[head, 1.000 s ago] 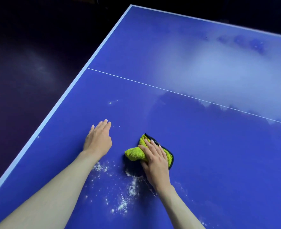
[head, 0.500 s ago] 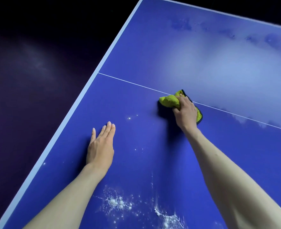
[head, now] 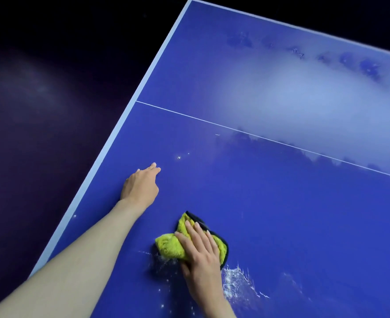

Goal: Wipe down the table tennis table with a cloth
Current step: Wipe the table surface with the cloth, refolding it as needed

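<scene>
1. The right hand (head: 199, 249) presses flat, fingers straight, on a yellow-green microfibre cloth (head: 170, 247) near the blue table tennis table's (head: 281, 203) near edge.
2. The left hand (head: 141, 187) rests on the table, fingers extended, holding nothing.
3. White powder (head: 235, 281) lies just right of the cloth.

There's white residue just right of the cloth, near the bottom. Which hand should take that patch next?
The right hand. It already presses flat on the yellow cloth, and the white residue lies right beside it on the table. The left hand rests bare on the surface, farther off near the left edge.
</scene>
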Motion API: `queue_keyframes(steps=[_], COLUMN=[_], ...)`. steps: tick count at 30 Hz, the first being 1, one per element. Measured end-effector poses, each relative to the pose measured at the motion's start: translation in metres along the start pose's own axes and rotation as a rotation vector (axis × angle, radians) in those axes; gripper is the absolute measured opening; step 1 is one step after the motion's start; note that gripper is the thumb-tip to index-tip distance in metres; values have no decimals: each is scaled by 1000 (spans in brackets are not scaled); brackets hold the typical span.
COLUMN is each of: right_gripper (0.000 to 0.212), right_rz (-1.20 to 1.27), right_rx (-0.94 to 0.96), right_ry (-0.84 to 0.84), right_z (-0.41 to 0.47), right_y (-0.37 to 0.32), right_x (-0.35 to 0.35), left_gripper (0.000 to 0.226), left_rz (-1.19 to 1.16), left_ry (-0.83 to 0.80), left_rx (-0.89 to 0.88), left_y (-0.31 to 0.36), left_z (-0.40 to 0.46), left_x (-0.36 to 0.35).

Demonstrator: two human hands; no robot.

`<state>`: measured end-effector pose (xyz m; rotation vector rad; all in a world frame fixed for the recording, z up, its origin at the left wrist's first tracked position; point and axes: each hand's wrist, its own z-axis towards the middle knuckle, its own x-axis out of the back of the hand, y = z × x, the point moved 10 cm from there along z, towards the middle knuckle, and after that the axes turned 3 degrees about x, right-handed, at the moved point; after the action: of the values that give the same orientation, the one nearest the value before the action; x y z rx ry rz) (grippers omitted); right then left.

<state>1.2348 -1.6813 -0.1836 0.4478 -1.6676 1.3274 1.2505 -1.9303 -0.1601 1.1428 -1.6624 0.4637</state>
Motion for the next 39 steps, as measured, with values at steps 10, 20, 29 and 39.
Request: queue_keyframes(steps=[10,20,29,39], right_gripper=[69,55,66,54], right_rz=[178,360,230,530], right_rx=[-252,-476,108,11], right_ry=[236,349,-164,-69], right_z=[148,281,153,163], right_y=[101,141,-14,0], right_x=[59,95,-10,39], left_gripper=[87,94,89,90], left_rz=[-6,-54,-66,-44], left_ry=[62,83,77,36], left_rx=[-5,-46,-123,-41], left_y=[-23,-28,-35,-84], left_z=[10,14,19,27], left_x=[-4,-15,-9,11])
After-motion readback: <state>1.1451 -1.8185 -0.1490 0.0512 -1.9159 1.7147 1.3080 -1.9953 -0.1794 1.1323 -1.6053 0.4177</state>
